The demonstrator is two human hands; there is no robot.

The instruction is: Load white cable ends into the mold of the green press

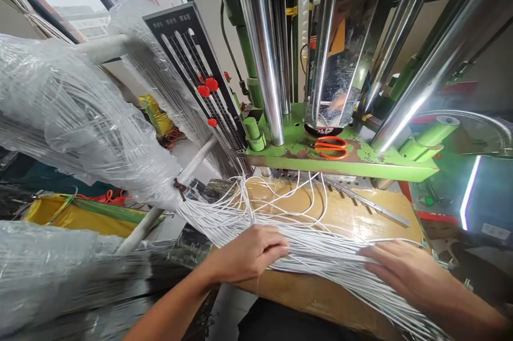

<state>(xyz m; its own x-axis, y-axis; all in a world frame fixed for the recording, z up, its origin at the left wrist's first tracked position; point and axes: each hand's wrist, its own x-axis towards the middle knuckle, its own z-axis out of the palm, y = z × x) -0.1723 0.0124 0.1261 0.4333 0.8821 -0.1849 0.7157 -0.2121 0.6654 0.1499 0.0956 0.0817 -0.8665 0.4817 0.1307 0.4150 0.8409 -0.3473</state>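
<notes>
On the tan tabletop (pixel 328 294), the white cable bundle (pixel 324 247) runs sideways beneath left hand (pixel 256 250), fingers curled, and right hand (pixel 404 269), fingers extended; whether they grip, I cannot tell.

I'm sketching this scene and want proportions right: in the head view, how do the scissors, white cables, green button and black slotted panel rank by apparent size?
Largest to smallest, as they look:
1. White cables, partly hidden by the hands
2. Black slotted panel
3. Scissors
4. Green button

Bare left hand (pixel 256 253), bare right hand (pixel 403 269), 2 uncovered forearms (pixel 180 295), black clothing (pixel 276 325) at the lap
</notes>
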